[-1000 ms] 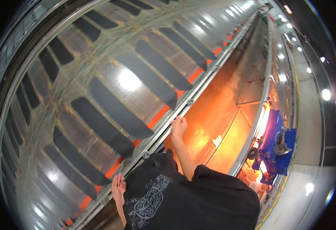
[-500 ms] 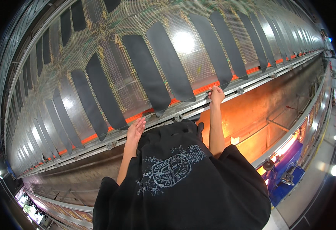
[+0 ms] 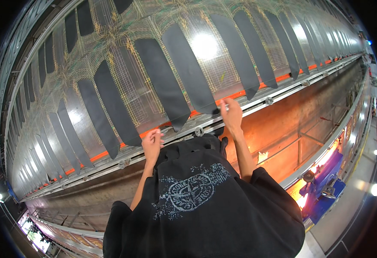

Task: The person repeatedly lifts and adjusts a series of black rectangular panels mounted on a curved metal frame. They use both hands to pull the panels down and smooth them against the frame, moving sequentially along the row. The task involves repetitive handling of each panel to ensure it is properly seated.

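My left hand (image 3: 152, 145) is at the near rail, its fingers curled together beside the lower corner of a dark grey flat piece (image 3: 115, 107). Further right, the fingers of my right hand (image 3: 232, 115) are pinched at the lower corner of another dark grey piece (image 3: 188, 69). Whatever either hand holds is too small to make out. Between the hands, the pointed end of a third dark piece (image 3: 164, 86) hangs over the rail. These limp, leather-like strips lie in pairs on a long, shiny sloping surface (image 3: 132, 92) crossed with yellow and green lines.
An orange-red strip (image 3: 231, 95) follows the surface's lower edge above a metal rail (image 3: 257, 103) with round fittings. Below it runs a trough, lit orange at right. A blue fixture (image 3: 326, 195) stands at lower right beside a curved rail. My black garment (image 3: 205, 206) fills the lower middle.
My right hand has moved left and slightly down, to the corner of a neighbouring dark piece. My left hand has shifted slightly down and its stretched fingers have curled in.
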Motion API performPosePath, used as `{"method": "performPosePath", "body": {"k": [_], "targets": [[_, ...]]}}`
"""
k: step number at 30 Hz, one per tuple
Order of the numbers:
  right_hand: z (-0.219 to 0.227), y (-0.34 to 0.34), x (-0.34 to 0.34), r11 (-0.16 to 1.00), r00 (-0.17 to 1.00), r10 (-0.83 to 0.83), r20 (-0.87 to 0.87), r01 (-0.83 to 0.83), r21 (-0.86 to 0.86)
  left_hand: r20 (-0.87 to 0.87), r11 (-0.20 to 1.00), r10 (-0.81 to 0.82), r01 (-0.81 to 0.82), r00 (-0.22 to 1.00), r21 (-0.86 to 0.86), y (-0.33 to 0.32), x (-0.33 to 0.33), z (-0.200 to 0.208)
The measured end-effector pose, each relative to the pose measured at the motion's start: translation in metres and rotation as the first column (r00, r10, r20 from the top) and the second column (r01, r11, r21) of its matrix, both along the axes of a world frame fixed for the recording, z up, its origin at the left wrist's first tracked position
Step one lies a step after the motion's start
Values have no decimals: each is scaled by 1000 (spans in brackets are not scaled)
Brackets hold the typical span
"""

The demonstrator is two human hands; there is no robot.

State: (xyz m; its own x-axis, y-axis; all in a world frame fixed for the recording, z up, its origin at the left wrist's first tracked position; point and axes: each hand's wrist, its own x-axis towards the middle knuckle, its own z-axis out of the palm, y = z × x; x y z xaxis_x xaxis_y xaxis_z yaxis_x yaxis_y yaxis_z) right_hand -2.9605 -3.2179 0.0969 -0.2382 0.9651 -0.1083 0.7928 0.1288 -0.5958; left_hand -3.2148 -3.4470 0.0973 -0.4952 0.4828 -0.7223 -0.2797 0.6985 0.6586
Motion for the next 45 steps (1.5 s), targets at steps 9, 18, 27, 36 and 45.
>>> {"method": "performPosePath", "body": {"k": [9, 18, 27, 36, 45], "targets": [[-48, -23, 8, 806, 804, 591, 64, -592, -4, -471, 608, -684, 792, 557, 54, 43, 20, -28], [-38, -30, 1, 831, 829, 556, 59, -555, -30, -345, 580, -792, 797, 504, -168, 40, 11, -29], [-19, -21, -32, 790, 823, 558, 107, -567, 233, -851, 636, -470, 759, 237, -140, 84, 15, -21], [-77, -51, -3, 764, 776, 591, 222, -626, 155, -748, 390, -664, 858, 9, -336, 50, 19, -79], [-75, -60, -2, 790, 816, 519, 256, -572, 220, -769, 421, -637, 860, 53, -289, 37, 23, -72]]}}
